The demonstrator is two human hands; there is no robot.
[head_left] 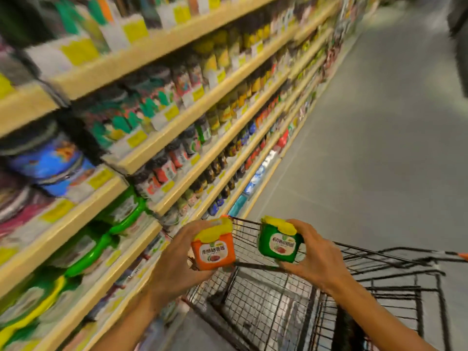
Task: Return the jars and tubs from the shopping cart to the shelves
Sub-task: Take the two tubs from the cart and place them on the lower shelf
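My left hand grips an orange tub with a yellow lid, held above the cart's near left corner. My right hand grips a green tub with a yellow lid, held level with the orange one. Both tubs face me with their labels. Below them stands the black wire shopping cart; its basket looks bare where I can see it. The wooden shelves run along my left, packed with jars, bottles and tubs. Similar green tubs sit on a lower shelf at the left.
The grey aisle floor stretches ahead on the right. The cart's orange-tipped handle sticks out at the right edge. A dark shape stands at the upper right. Yellow price tags line the shelf edges. The view is motion-blurred.
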